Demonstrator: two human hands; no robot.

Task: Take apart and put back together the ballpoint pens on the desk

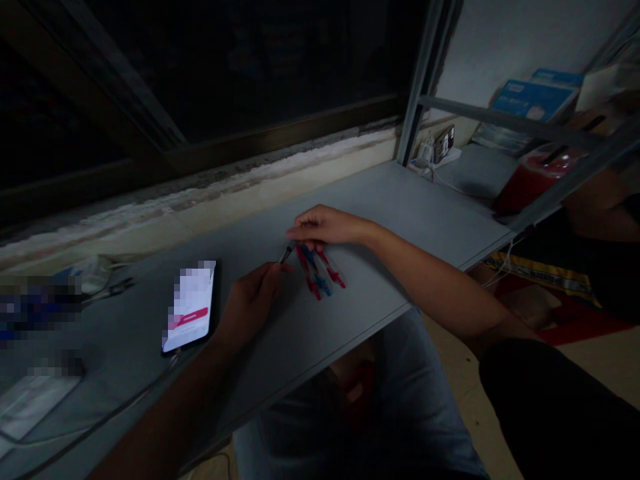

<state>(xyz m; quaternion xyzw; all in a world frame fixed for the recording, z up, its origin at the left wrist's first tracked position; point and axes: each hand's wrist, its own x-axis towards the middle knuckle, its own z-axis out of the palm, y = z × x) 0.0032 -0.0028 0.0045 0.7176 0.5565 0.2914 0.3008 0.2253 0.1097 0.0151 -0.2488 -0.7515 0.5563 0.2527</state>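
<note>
My left hand [255, 293] is closed around a slim, dark, pen-like stick [286, 254], which points up and away toward my other hand. My right hand [325, 225] has its fingers curled in a pinch at the stick's far end; what sits between those fingertips is too small and dim to make out. Just under and in front of the right hand, several slender red and blue pieces [326, 288], apparently in clear wrapping, lie on the grey table [300, 347]. Their upper ends are partly hidden by the right hand.
A lit phone [193, 307] lies left of my left hand, with a cable at its lower end. A metal frame post [419, 87] stands at the right. Beyond it are a red container [530, 177], a propped phone [444, 143], blue boxes [533, 100] and another person's arm [600, 207].
</note>
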